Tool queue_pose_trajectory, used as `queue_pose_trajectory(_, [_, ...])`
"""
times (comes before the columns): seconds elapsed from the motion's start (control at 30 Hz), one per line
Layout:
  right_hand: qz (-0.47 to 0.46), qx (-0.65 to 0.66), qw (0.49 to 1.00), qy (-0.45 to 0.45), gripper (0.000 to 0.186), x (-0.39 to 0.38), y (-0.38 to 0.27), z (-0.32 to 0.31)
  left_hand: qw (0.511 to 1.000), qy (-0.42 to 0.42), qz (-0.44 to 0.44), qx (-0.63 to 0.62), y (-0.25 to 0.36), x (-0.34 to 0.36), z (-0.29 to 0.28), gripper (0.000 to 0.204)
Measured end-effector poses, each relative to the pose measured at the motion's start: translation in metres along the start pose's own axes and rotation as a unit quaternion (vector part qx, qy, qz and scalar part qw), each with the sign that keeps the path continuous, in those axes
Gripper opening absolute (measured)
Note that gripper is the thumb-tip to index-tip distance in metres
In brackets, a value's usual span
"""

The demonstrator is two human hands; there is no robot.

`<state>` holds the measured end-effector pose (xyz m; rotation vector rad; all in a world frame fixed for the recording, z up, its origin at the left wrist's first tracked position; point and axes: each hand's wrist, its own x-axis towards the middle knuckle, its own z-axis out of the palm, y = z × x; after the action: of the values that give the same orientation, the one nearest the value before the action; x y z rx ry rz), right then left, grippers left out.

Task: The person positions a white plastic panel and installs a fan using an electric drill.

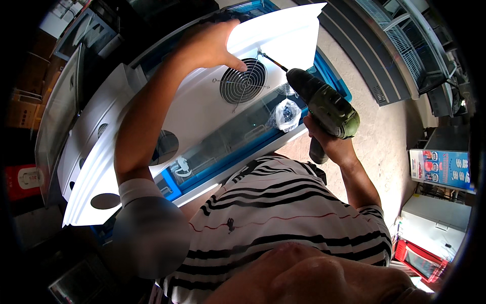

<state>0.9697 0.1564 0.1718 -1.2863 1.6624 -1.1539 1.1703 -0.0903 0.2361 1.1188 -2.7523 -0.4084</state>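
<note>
Your right hand [328,141] is wrapping firmly around a dark green power drill [324,104]. A plastic bag [287,115] of small dark pieces is sitting by a blue-framed case [207,175]. Over the case, a white panel [195,114] is bearing a round wire grille [244,81], the drill's tip meeting its far mount. Beyond, your left hand [215,45] is spreading thumb from forefinger against the panel; whether it's gripping, you cannot tell.

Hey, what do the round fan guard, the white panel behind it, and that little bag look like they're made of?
Fan guard: likely metal wire, judging by its thin concentric rings; coating unclear.
White panel: smooth and glossy with bright glare, perhaps painted sheet metal or plastic.
Bag: probably thin plastic film, since it's crinkled and see-through, showing dark bits inside.
</note>
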Motion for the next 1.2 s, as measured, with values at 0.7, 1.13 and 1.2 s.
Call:
queue_pose_trajectory(0.7, [0.014, 0.023, 1.000, 0.011, 0.028, -0.007, -0.001, 0.002, 0.998, 0.058, 0.026, 0.011, -0.004, -0.002, 0.010, 0.089])
queue_pose_trajectory(1.13, [0.004, 0.004, 0.999, 0.047, 0.016, -0.003, 0.003, 0.011, 0.999, 0.038, 0.013, 0.013, -0.002, -0.002, 0.008, 0.094])
queue_pose_trajectory(1.2, [-0.002, -0.002, 0.999, 0.053, 0.016, -0.003, 0.004, 0.013, 0.999, 0.044, 0.015, 0.015, -0.002, -0.003, 0.008, 0.095])
